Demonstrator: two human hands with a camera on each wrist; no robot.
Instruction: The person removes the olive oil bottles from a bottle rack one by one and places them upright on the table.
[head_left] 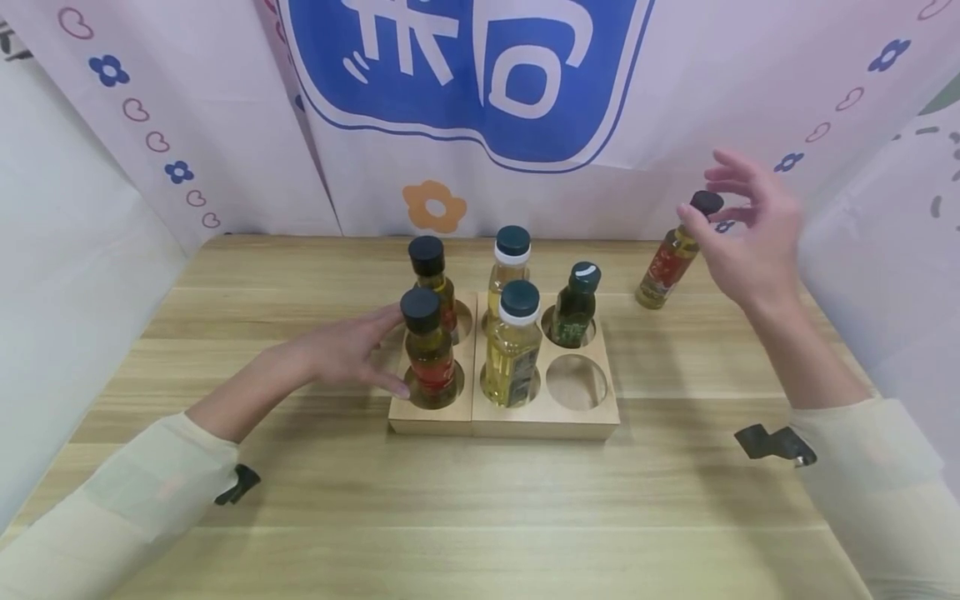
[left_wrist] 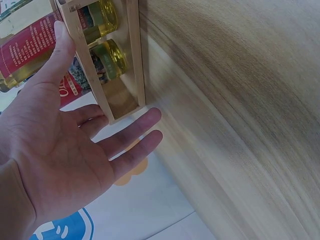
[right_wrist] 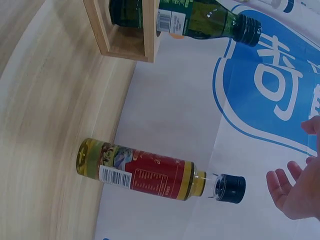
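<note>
Pale sleeves (head_left: 142, 492) fill the lower corners of the head view, nearest the camera, and lead to two hands set well apart. Principal relation: a lone red-labelled bottle (head_left: 667, 271) stands upright on the table (head_left: 322, 492), to the right of the wooden rack (head_left: 543, 429) and about level with its back row, long axis vertical, black cap (head_left: 707, 202) uppermost. The right hand (head_left: 757, 229) is much the nearer; in the head view its thumb and fingers lie spread about the cap, but the right wrist view shows a gap between them, so nothing is pinched. The left hand (head_left: 348, 350), on the opposite side of the rack, extends spread fingers beside the front red-labelled bottle (head_left: 433, 362); whether its thumb touches glass or wood cannot be told. A grasp from the right would, by judgement, cross the lone bottle's axis at the neck. Within the rack, the dark green bottle (head_left: 572, 321) stands closest to the lone one. Streaked, light wood grain marks the tabletop; behind it hangs a white backdrop (head_left: 637, 204) with a blue emblem (head_left: 375, 104).
</note>
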